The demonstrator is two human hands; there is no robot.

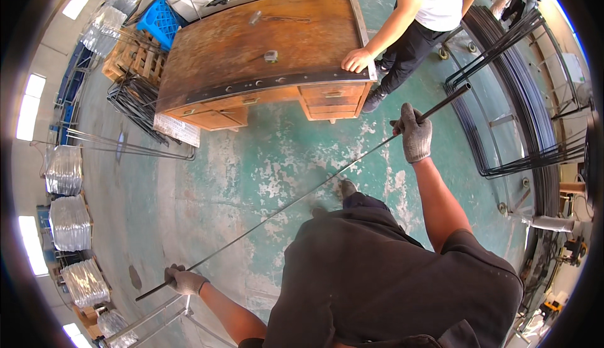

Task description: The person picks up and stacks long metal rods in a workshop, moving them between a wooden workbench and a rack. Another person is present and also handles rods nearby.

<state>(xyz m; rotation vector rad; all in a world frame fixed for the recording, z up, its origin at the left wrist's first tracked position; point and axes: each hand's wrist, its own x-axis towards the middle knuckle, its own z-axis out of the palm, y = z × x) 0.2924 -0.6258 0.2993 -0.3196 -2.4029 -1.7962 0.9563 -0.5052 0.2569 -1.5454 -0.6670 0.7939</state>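
So there's a long thin tube [302,196] slanting through the open floor [245,178] on the wearer's side of the wooden desk [220,46], not touching it. The right hand [415,135], off the desk's near right corner, has its fingers curled shut round the tube close to the upper end. The left hand [184,280], well out from the desk's near left corner, grips it near the other end, fingers wrapped right round.

My worry is the overhang past the right fist. I reckon a careless swing could poke the co-worker [431,2] at the desk's right end, or snag the dark bars [527,90] racked further right of the desk. Knit gloves on smooth metal might also let it slide or roll if the grip loosens.

Materials: the tube looks dark, slim and round, with a hollow end showing. Gloves are grey, fuzzy knit. The desk is scuffed brown wood, with a dark strip along its near edge dotted with round spots (holes or studs, can't tell). Green floor paint's flaking in pale patches. Left of the desk: a blue lattice crate [157,24] and 1 rough slatted pallet [135,58].
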